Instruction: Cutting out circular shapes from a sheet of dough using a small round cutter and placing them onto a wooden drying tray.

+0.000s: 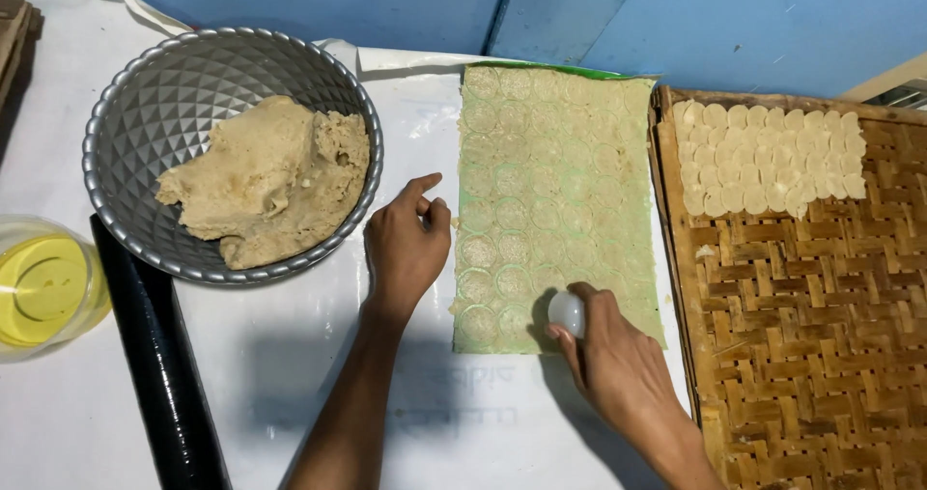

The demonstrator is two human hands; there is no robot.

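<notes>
The right hand [618, 355] is pressing a small white round cutter [567, 312] onto the near end of the dough sheet [555, 200], fingers curled tight around it; the sheet, thin and stamped all over with circles, is lying on a green backing in the middle of the white table cover [290, 374], its near edge sitting just past the cutter; bare cover is stretching open below both arms. The left hand [406, 249] is resting at the sheet's left edge, fingers loosely bent, the forefinger pointing out, holding nothing; its fingertips are touching or nearly touching the sheet, which I cannot tell. To the left a black roller [159, 374] is lying along the cover, and a clear bowl [92, 297] of yellow liquid is sitting at the left edge. To the right a woven tray [801, 336] is lying just beside the sheet, mostly bare, with cut pale discs [763, 157] overlapping in rows at its far end. Farther off, a faceted metal bowl [193, 75] is holding a lump of beige dough [270, 181], near the blue wall [676, 17].
</notes>
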